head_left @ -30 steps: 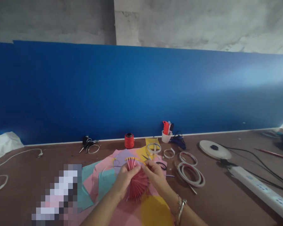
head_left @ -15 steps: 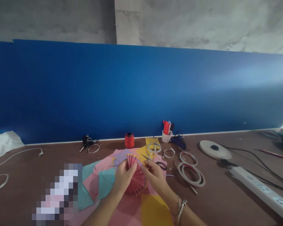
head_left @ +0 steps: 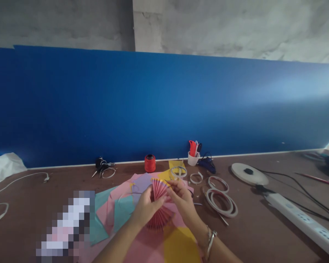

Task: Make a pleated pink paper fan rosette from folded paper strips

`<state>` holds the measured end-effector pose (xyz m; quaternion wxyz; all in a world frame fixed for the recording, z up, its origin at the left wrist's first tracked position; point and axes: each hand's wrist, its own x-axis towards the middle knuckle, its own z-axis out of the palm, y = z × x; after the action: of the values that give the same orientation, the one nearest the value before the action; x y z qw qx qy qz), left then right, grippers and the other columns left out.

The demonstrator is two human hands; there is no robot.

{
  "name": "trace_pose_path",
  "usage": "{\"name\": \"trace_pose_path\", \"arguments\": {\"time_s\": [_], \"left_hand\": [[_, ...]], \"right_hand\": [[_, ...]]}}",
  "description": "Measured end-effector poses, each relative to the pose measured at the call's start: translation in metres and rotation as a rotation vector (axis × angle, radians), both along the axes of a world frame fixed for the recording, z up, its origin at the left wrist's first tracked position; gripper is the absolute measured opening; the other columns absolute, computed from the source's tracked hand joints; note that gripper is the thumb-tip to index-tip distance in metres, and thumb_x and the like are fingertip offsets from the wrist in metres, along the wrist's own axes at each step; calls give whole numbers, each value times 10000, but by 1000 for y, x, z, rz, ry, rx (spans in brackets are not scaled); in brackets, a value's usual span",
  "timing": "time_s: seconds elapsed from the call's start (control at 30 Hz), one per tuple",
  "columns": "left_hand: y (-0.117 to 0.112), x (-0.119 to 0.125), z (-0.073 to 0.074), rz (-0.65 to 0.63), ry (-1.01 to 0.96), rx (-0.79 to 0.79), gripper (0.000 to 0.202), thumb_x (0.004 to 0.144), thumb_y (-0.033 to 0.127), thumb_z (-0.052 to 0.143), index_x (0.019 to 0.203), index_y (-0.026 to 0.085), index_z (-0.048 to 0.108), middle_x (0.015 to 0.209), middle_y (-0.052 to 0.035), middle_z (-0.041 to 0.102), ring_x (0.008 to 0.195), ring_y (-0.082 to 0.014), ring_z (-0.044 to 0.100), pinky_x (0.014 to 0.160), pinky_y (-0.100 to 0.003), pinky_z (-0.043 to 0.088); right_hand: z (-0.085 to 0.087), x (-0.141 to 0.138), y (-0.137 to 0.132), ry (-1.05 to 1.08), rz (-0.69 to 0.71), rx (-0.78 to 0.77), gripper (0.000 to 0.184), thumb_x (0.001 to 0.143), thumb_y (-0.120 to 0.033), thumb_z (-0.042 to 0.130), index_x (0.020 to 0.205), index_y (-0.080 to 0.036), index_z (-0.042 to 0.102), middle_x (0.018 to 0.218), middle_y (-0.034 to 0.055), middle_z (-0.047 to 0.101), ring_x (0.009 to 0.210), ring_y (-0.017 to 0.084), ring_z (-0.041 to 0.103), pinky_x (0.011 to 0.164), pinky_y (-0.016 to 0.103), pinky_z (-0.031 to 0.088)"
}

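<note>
A pink pleated paper fan (head_left: 159,218), edged with yellow at its far end, is between my hands above a spread of coloured paper. My left hand (head_left: 146,207) is closed on its left side, thumb laid across the pleats. On the right, my right hand (head_left: 183,199) pinches the far edge of the fan with thumb and fingertips. Scissors, partly hidden behind the right hand, lie on the paper. Beneath are pink, purple, teal and yellow sheets (head_left: 178,241).
A red thread spool (head_left: 150,163) and a white cup (head_left: 193,158) of pens stand by the blue partition (head_left: 164,106). Coiled strips (head_left: 222,202) lie to the right, near a power strip (head_left: 298,219). Keys (head_left: 101,167) lie at the back left.
The pleats at the fan's far end have spread wider. My right hand has moved up and slightly inward onto that edge, covering more of the scissors.
</note>
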<state>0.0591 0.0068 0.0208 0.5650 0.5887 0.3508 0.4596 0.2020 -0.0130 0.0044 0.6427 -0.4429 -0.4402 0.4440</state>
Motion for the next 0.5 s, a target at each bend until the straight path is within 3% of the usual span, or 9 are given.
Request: {"name": "trace_pose_path", "arguments": {"time_s": [0.13,0.27,0.5], "left_hand": [[3,-1,-6,-65,29,-41,323,770,407,620,957,145,648,904,-88,700,923,-265,609,841,-344,439],[5,-3,-10,-9,176,20,307,817,449,516,813,160,619,771,-25,646,814,-208,572,765,-293,430],[2,-4,-10,53,211,-45,334,793,501,509,746,185,604,744,-27,635,794,-205,557,752,-279,412]], "right_hand": [[7,2,-2,93,-31,2,419,654,-430,750,969,-188,616,737,11,615,669,151,572,624,282,492],[10,3,-5,78,5,-18,398,664,-421,743,975,-200,631,809,31,653,677,149,579,594,258,477],[-5,1,0,-11,55,-14,439,681,-395,727,1056,-214,588,890,32,622,701,140,562,569,241,456]]}}
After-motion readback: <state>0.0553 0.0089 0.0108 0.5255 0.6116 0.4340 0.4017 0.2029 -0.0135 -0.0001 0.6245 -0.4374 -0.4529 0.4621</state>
